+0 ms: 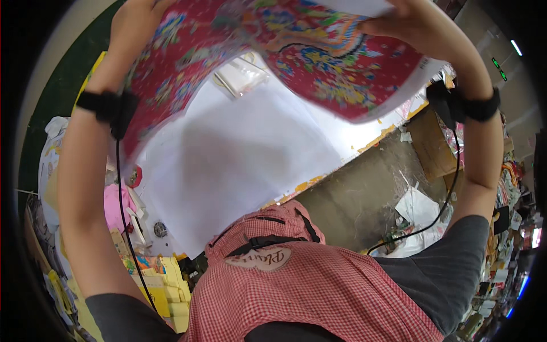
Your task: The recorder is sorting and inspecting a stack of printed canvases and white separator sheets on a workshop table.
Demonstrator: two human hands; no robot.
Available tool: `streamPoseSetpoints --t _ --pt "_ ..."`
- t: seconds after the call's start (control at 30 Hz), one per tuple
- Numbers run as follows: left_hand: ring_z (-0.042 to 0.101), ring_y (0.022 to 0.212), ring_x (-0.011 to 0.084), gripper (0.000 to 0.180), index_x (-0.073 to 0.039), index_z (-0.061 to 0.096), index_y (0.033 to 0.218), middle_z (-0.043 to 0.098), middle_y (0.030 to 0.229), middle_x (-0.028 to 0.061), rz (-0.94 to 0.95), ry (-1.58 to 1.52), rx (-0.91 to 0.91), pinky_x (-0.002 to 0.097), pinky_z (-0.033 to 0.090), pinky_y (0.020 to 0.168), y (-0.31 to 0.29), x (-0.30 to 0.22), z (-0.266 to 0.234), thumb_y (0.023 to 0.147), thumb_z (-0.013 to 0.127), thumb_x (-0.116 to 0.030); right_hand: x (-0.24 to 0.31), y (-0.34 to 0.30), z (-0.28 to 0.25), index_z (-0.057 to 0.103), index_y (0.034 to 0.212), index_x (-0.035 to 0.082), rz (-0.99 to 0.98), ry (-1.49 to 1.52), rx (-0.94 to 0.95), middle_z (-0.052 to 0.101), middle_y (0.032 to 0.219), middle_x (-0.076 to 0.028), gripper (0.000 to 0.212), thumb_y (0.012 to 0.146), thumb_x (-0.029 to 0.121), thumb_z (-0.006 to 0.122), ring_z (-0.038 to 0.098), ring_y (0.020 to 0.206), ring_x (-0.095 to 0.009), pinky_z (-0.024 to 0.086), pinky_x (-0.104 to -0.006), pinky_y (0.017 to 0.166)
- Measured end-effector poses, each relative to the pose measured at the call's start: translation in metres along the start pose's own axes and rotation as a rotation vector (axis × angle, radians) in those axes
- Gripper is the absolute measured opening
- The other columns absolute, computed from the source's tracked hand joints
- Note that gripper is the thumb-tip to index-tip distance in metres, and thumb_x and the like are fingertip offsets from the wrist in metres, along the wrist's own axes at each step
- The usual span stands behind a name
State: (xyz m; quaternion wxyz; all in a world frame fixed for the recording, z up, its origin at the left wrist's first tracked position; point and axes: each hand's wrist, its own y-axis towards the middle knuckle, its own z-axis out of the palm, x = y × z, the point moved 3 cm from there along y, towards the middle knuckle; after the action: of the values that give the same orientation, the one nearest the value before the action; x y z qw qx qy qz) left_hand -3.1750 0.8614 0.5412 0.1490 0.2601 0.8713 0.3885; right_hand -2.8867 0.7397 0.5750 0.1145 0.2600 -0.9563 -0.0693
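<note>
A large red sheet with a multicoloured floral print and a white border (342, 68), apparently fabric, is raised across the upper part of the head view. It curves and is smeared by motion. My left hand (137, 20) grips it at the upper left, its fingers partly cut off by the picture's edge. At the upper right my right hand (407, 25) is closed on the sheet, fingers in front of the print. Below the raised sheet lies a broad white sheet (228, 171) on the table, with a soft shadow across it.
A clear plastic packet (245, 77) lies on the far part of the white table. Its chipped edge (319, 182) runs diagonally to the right. Pink material (117, 208) and yellow packages (171, 285) are at left. A cardboard box (430, 142) and white scraps (419, 208) sit beyond the edge.
</note>
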Motion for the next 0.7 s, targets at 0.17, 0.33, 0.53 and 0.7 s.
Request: streamPoseSetpoints --t 0.17,0.33,0.53,0.7 --pt "0.057 0.075 0.036 0.015 -0.009 0.06 0.087 0.06 0.076 0.0175 0.299 -0.125 -0.239 0.043 0.044 0.064 0.03 -0.066 0.067 0.073 0.057 -0.007 -0.031 -0.062 0.005 0.062 0.095 -0.001 0.087 0.242 -0.077 0.066 0.089 -0.01 0.025 0.081 0.02 0.063 0.064 0.079 -0.016 0.05 -0.0294 0.069" --pt "0.059 0.082 0.0269 0.021 -0.014 0.062 0.089 0.063 0.083 0.0087 0.419 -0.283 -0.451 0.0398 0.042 0.07 0.037 -0.14 0.148 0.072 0.05 -0.008 -0.023 -0.112 0.006 0.058 0.103 -0.004 0.373 0.588 -0.184 0.065 0.092 -0.008 0.036 0.079 0.021 0.067 0.06 0.083 -0.012 0.047 -0.0252 0.076" --pt "0.039 0.115 0.0374 0.083 -0.003 0.027 0.13 0.036 0.129 0.0202 0.216 -0.681 0.213 0.0475 0.033 0.092 -0.111 -0.19 0.234 0.066 0.072 -0.034 -0.087 -0.146 0.077 0.059 0.106 -0.003 0.678 0.88 -0.307 0.064 0.095 -0.006 0.029 0.082 0.015 0.061 0.06 0.082 -0.01 0.046 -0.0248 0.076" --pt "0.024 0.13 0.0352 0.091 -0.009 0.016 0.14 0.02 0.143 0.0184 0.397 -1.197 1.175 0.0425 0.024 0.105 -0.259 -0.177 0.208 0.07 0.072 -0.024 -0.109 -0.118 0.117 0.06 0.101 -0.005 0.695 1.074 -0.302 0.065 0.091 -0.008 0.027 0.083 0.016 0.06 0.061 0.076 -0.011 0.047 -0.0237 0.072"
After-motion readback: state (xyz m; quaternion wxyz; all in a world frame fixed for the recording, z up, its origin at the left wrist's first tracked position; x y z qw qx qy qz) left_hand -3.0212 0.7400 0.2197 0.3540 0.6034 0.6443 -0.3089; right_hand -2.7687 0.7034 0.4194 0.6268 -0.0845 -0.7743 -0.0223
